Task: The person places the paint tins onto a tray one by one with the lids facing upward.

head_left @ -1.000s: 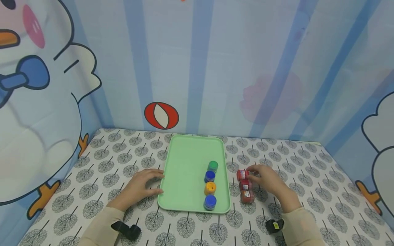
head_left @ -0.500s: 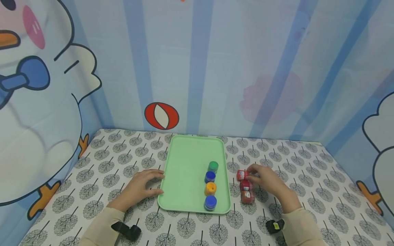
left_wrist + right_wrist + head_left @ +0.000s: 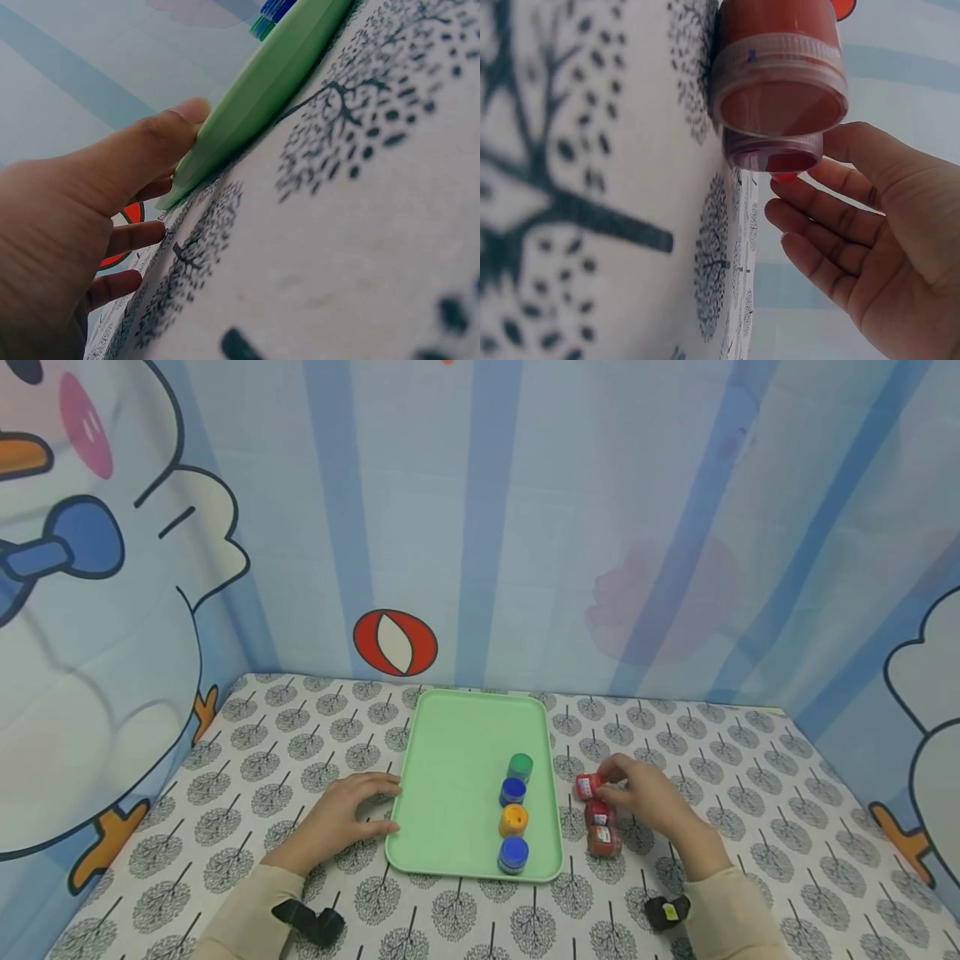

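In the head view, part of the far red jar (image 3: 587, 787) is covered by the fingers of the right hand (image 3: 648, 797), and both sleeves are cut off by the lower edge. The right hand is angled inward, its thumb and fingers clamped on that jar, just outside the right side of the green tray (image 3: 450, 760); whether the jar is raised from the patterned tabletop (image 3: 735, 860) cannot be told. The left hand (image 3: 345, 810) is held at the tray's left rim, fingers relaxed, with thumb and fingertips apart. Three red jars are counted in a row, the far one followed by the middle red jar (image 3: 601, 813) and the near red jar (image 3: 604, 841). Four jars are counted on the tray: one green jar (image 3: 520, 767), two blue jars (image 3: 513, 854) and one orange jar (image 3: 513, 820).

In the left wrist view, the tray's interior is hidden by its wall, and only scraps of blue and green are shown above it. The thumb is laid against the wall.

In the right wrist view, the near jar is cropped at the top, the middle one is partly covered, and only a red sliver of the far one is shown.
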A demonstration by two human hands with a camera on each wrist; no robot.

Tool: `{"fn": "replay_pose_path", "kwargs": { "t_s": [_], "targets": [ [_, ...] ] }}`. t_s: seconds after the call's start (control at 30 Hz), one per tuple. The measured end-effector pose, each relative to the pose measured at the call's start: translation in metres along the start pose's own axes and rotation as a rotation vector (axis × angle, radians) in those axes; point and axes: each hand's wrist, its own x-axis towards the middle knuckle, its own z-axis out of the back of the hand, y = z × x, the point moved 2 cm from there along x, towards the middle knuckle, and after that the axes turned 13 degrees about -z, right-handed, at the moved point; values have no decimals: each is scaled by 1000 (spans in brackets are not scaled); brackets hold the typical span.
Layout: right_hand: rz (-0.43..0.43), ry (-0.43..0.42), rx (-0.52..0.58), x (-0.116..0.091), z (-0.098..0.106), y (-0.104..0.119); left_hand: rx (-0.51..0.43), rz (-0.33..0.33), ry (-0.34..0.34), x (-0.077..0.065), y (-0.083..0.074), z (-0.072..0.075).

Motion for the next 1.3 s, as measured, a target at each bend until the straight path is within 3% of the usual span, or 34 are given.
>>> {"fn": "replay_pose_path", "kwargs": {
  "t_s": [0.27,0.53,0.83,1.3],
  "targets": [
    [-9,-32,50,-1,-1,1,-1,-6,2,1,0,-1],
    [36,-158,37,-4,1,3,-16,-8,2,2,0,-2],
    [78,-245,14,-5,1,11,-19,-19,2,3,-1,-2],
    [128,-231,-7,-6,-9,30,-30,18,26,-1,1,0]
  ]
}}
